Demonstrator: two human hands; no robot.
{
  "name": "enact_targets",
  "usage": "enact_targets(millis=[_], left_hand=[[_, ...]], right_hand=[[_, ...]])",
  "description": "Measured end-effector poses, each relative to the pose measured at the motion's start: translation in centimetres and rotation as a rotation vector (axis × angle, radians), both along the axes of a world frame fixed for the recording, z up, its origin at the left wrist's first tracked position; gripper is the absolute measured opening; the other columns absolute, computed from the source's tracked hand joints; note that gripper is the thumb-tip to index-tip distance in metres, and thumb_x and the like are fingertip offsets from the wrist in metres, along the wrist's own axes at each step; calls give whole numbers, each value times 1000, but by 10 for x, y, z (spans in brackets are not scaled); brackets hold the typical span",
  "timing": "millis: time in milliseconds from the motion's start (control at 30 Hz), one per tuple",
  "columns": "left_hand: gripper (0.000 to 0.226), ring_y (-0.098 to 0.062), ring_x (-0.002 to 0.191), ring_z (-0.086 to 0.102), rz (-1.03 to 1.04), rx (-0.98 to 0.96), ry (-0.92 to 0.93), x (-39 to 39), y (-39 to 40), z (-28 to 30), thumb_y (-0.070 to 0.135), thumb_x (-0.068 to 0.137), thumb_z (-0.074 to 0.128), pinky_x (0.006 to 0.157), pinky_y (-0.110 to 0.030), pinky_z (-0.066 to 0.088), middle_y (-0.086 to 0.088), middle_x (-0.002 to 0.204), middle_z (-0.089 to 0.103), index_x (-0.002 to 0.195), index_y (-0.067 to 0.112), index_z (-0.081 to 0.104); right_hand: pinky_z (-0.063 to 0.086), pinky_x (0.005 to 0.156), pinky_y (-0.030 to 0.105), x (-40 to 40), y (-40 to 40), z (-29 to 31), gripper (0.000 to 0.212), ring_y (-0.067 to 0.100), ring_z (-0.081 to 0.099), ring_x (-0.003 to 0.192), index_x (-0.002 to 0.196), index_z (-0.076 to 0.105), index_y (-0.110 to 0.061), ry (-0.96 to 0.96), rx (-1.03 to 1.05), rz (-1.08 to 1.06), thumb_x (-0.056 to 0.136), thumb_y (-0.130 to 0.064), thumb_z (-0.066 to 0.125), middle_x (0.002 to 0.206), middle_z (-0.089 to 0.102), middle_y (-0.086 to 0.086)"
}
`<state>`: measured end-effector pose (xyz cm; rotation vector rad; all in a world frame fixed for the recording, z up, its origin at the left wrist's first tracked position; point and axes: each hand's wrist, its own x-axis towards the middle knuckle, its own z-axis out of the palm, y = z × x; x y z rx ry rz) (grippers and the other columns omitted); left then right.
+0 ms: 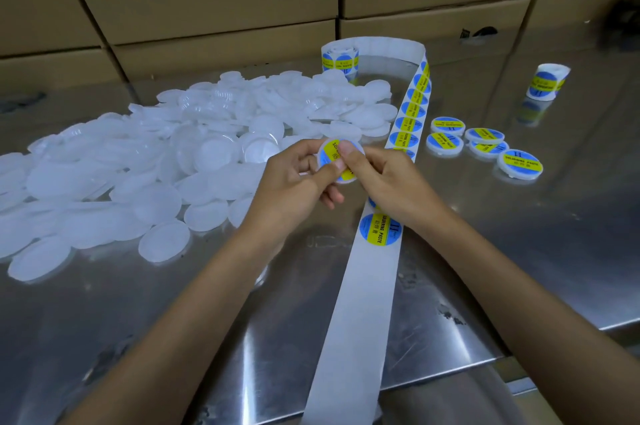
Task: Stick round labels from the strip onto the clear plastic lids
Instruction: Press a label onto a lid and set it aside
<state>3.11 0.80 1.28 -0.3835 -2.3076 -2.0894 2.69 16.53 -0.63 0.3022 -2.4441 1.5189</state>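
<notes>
Both hands hold one clear plastic lid (329,151) above the steel table, with a blue and yellow round label on its face. My left hand (294,179) grips the lid's left edge, thumb on the label. My right hand (377,175) holds the right edge and its thumb presses on the label. The white label strip (360,286) runs from the near table edge under my right hand to a roll (340,56) at the back. A round label (379,229) sits on the strip just below my hands. A big heap of clear lids (166,154) lies to the left.
Several labelled lids (485,144) lie on the steel table (519,234) to the right of the strip. A second small label roll (547,82) stands at the far right. Cardboard boxes (207,2) form a wall behind the table. The table's edge (502,355) runs near right.
</notes>
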Motion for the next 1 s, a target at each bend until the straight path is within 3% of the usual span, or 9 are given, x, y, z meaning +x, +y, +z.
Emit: enact_targets(millis=[133, 200, 333, 400, 467, 567, 700, 867, 1000], left_hand=[[25, -16, 45, 60, 126, 25, 13, -3, 2, -6, 24, 101, 59, 48, -24, 51, -4, 61, 65, 104, 1, 70], [37, -19, 43, 62, 164, -8, -8, -6, 2, -7, 34, 103, 54, 46, -24, 52, -7, 54, 65, 94, 3, 71], [37, -25, 61, 72, 141, -11, -68, -9, 0, -10, 39, 106, 46, 53, -28, 58, -9, 74, 75, 99, 11, 70], [26, -19, 76, 73, 130, -105, 14, -10, 0, -16, 34, 106, 48, 60, -28, 59, -1, 91, 77, 107, 19, 70], [19, -3, 92, 68, 100, -286, 160, -10, 0, -24, 29, 102, 56, 77, -19, 54, 13, 100, 74, 116, 29, 69], [35, 10, 112, 54, -90, -557, 323, -6, 6, -29, 34, 96, 64, 92, -5, 39, 30, 116, 64, 132, 35, 61], [49, -1, 137, 40, -276, -775, 451, 0, 16, -37, 39, 93, 69, 114, -30, 31, 19, 144, 53, 139, 29, 57], [45, -1, 139, 36, -233, -824, 491, 1, 19, -44, 47, 93, 65, 109, -23, 22, 19, 147, 51, 135, 30, 62], [44, -3, 134, 43, -145, -859, 534, 2, 25, -44, 52, 95, 60, 101, -24, 27, 16, 143, 55, 132, 28, 64]], right_hand=[[21, 51, 30, -2, -1, 0, 60, 11, 24, 54, 66, 37, -2, -24, 9, 59, 97, -51, 51, 61, 25, 4], [21, 51, 30, -2, 0, -1, 56, 13, 23, 54, 64, 39, -8, -58, 21, 99, 95, -53, 52, 62, 25, 6], [30, 50, 23, -8, 11, 0, 52, 11, 34, 49, 67, 49, -11, -138, 14, -32, 97, -53, 50, 57, 39, 3], [32, 45, 16, -14, 23, 5, 51, 5, 37, 41, 67, 55, -14, -207, -186, -199, 99, -54, 47, 50, 45, -8], [26, 39, 16, -20, 38, 9, 45, 4, 34, 39, 74, 57, -15, -286, -513, -283, 102, -48, 45, 50, 45, -10], [24, 38, 17, -24, 57, 10, 39, 7, 32, 47, 81, 55, -13, -385, -886, -319, 107, -36, 37, 62, 43, -3], [29, 38, 17, -26, 73, 9, 35, 9, 32, 56, 82, 50, -8, -395, -1268, -338, 108, -18, 28, 70, 41, 1], [36, 42, 19, -29, 88, 7, 21, 11, 40, 59, 97, 47, -3, -369, -1582, -310, 103, -4, 26, 77, 47, 5], [41, 52, 19, -28, 89, 6, 24, 12, 48, 62, 92, 52, -1, -379, -1527, -289, 102, -3, 30, 82, 56, 8]])
